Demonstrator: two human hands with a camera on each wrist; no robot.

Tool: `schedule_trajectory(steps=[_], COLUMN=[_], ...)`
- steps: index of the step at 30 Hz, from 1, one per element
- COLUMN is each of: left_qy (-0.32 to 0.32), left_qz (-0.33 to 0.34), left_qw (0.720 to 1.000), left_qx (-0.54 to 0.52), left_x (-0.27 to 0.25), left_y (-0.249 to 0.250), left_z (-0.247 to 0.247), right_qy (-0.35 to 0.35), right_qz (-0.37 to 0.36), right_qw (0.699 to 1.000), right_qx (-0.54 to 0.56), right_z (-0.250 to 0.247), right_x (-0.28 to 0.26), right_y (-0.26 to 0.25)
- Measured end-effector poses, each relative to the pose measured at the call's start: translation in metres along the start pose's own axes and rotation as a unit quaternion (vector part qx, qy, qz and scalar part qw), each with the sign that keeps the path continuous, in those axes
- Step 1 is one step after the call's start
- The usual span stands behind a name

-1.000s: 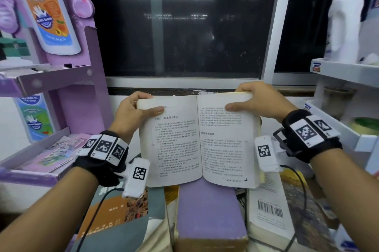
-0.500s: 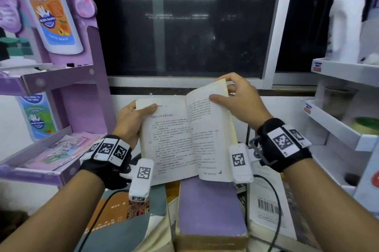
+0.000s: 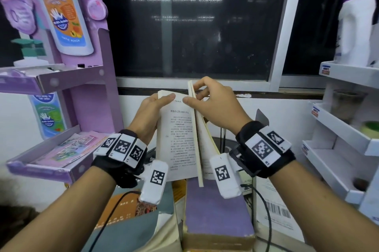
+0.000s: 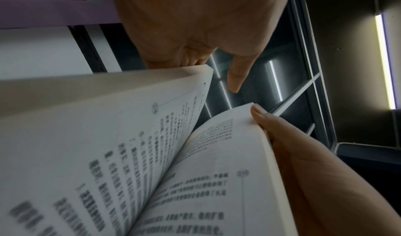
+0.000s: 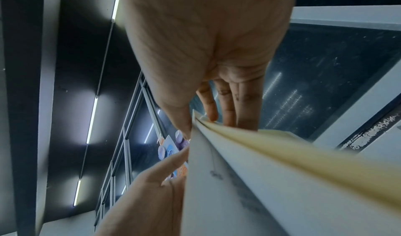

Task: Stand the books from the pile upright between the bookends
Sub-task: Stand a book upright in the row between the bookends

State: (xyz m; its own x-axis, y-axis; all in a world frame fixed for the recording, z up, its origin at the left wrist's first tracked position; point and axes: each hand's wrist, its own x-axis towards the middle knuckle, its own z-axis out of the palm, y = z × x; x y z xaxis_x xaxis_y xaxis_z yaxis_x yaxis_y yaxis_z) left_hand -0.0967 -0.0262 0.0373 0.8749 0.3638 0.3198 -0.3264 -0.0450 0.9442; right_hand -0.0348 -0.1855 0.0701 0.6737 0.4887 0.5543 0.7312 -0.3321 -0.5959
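Closing the open book before shelving it

Held above the pile [image 3: 217, 210], the book [image 3: 180, 139] is nearly folded. The left hand [image 3: 149, 114] grips the left half, thumb on the page; the right hand [image 3: 217, 106] pinches the right half's top corner. Best to press both covers flush, align the edges, then turn it spine-out. No bookends are clearly identifiable.

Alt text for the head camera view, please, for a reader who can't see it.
Two hands hold a half-closed book upright before a dark window: the left hand grips the left pages, the right hand pinches the right half near its top edge. Below lies a purple book among others; a purple display shelf stands left.
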Motion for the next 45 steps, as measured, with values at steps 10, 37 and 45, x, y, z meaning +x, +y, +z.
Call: schedule_trajectory(steps=[10, 37, 45], left_qy=[-0.022, 0.108, 0.050], left_qz=[0.035, 0.062, 0.044], left_qw=[0.999, 0.990, 0.985], left_qx=[0.031, -0.059, -0.162], left_x=[-0.003, -0.014, -0.016], left_y=[0.012, -0.011, -0.015], left_z=[0.027, 0.015, 0.006], right_qy=[-0.005, 0.164, 0.036], right_qz=[0.035, -0.034, -0.021], right_qw=[0.999, 0.985, 0.988], right_qx=[0.011, -0.028, 0.145], right_z=[0.011, 0.030, 0.015], right_x=[-0.003, -0.007, -0.016], right_y=[-0.007, 0.042, 0.035])
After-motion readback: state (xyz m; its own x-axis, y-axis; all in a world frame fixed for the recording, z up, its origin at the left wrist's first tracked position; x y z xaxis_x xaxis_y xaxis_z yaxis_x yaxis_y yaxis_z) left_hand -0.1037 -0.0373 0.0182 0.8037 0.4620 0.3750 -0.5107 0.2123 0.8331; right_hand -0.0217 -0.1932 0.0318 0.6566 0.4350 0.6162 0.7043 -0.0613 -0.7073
